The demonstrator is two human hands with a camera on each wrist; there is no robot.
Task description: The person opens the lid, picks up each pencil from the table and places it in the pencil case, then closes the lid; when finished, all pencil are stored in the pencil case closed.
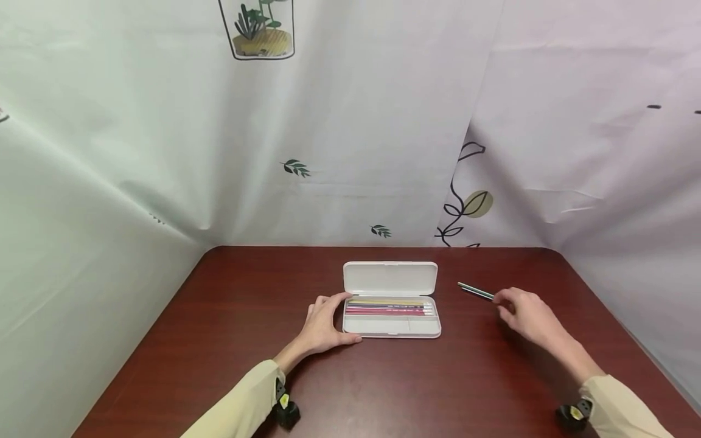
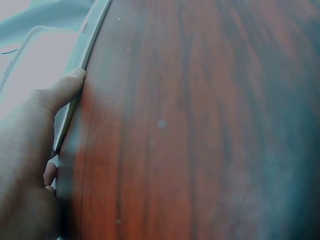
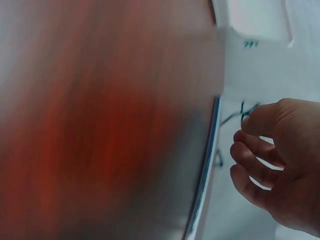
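Note:
A white pencil case [image 1: 391, 335] lies on the table with its lid [image 1: 390, 278] raised at the back. Several pencils [image 1: 386, 308], yellow, purple and pink, lie side by side in its rear compartment. My left hand [image 1: 320, 325] grips the case's left end, thumb at the front edge and fingers at the back corner. Right of the case, a couple of dark pencils [image 1: 474, 291] lie on the table. My right hand [image 1: 528, 313] is at their right end with loosely bent fingers [image 3: 250, 160]. In the right wrist view these fingers stand apart from a blue pencil [image 3: 205, 165].
The dark red wooden table [image 1: 394, 389] ends at a pale patterned curtain [image 1: 350, 121] behind and at both sides. A divider [image 1: 409, 325] splits the front compartment of the case. Each wrist wears a strapped black camera [image 1: 287, 413].

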